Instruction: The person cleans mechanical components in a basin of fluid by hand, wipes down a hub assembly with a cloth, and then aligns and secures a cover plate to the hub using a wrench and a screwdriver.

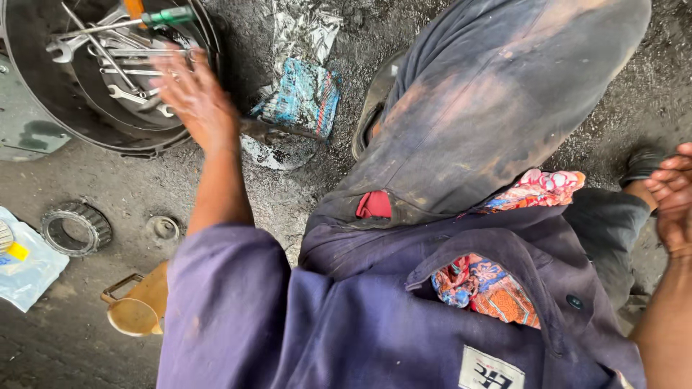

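Here the person is crouched low on a dark, dirty floor (216,180). The left hand (193,97) reaches out to the far left, over the near edge of a big round metal pan (43,115). Its fingers are spread apart and flat, and it holds nothing. The hand looks a bit blurry. Inside the pan lie many shiny wrenches (119,61) in a heap, and a screwdriver with a green and orange handle (155,16) lies across the far side. The fingertips are right by the wrenches, but I cannot tell if they touch them.

The right hand (674,198) is at the right edge, close to the person's foot. Its fingers are curled in together, and I cannot tell if it holds anything.

Just right of the pan lies a blue patterned rag (303,97) with crinkly clear plastic (303,29) beyond it. Nearer on the left are a toothed metal ring (76,227), a small round ring (163,228), a tan jug (137,306) and a plastic bag (29,266).
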